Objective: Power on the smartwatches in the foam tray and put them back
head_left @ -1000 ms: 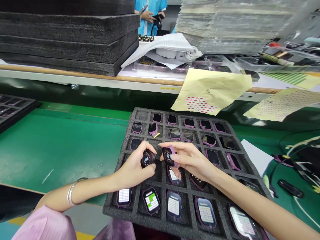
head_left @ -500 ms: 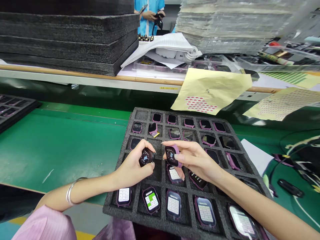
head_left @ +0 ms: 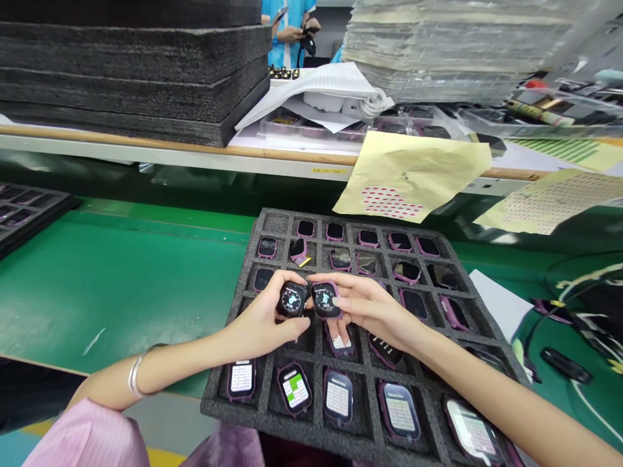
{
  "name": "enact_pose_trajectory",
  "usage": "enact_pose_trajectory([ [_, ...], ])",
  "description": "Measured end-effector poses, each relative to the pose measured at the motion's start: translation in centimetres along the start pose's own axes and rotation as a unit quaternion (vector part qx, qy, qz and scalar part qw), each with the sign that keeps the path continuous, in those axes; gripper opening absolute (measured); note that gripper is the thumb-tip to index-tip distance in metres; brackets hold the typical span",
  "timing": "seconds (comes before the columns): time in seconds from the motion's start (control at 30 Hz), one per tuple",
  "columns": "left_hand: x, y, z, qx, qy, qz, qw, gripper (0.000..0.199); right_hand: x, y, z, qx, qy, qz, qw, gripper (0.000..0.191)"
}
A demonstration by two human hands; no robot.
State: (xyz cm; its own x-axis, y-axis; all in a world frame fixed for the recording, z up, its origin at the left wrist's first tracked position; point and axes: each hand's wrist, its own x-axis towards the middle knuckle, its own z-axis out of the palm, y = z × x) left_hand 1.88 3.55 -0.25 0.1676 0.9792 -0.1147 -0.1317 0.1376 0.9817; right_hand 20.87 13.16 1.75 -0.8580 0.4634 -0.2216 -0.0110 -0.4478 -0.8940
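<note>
Our L hand (head_left: 265, 324) grips the black watch (head_left: 292, 299), our R hand (head_left: 374, 306) the purple watch (head_left: 324, 299); both are held up over the tray (head_left: 214, 394). Vs. a sec ago, we've brought them closer, approx. side by side, faces turned up more, so both lit dials can prob. be read together w/o regripping.
</note>
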Motion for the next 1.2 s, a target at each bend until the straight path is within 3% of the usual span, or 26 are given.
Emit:
enact_pose_trajectory([
  [0.1,0.36,0.29,-0.01,-0.059,-0.003,-0.012,0.998,0.043,0.19,0.18,-0.35,-0.015,0.021,-0.001,1.0,0.037],
  [0.3,0.71,0.34,-0.29,-0.09,0.016,-0.021,0.996,0.043,0.26,0.59,-0.58,-0.067,0.09,-0.045,0.993,0.044],
  [1.2,0.63,-0.03,-0.06,-0.076,0.01,0.001,0.997,0.021,-0.12,0.63,-0.11,-0.12,0.116,-0.099,0.981,0.031],
])
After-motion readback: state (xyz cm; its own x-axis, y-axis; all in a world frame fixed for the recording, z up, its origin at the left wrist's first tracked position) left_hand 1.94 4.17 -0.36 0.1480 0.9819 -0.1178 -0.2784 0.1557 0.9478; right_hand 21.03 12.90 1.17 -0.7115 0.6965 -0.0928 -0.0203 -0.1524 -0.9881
